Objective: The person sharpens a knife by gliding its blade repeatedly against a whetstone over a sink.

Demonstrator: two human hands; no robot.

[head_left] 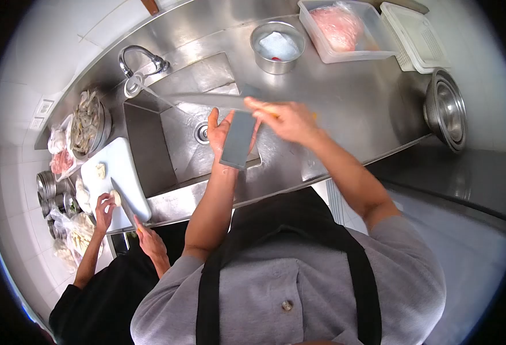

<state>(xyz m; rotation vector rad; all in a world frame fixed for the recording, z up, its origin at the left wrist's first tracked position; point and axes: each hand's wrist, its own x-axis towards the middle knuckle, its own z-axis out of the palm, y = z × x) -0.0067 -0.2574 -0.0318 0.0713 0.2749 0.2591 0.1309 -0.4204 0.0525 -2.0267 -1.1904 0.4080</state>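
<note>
My left hand (218, 138) holds a flat grey whetstone (238, 141) over the sink, its palm beneath the stone and fingertips showing at the far side. In my right hand (292, 122) is a knife (213, 100), gripped by its yellowish handle. The blade points left above the sink and passes close to the stone's far end. Motion smears the blade, so I cannot tell whether it touches the stone.
A faucet (144, 60) runs into the sink (175, 135). At left, a co-worker's hands (152, 244) cut pale food on a white board (123, 164). Behind stand a metal pot (277, 63), a plastic tub of pink meat (345, 54), and metal bowls (445, 109) at right.
</note>
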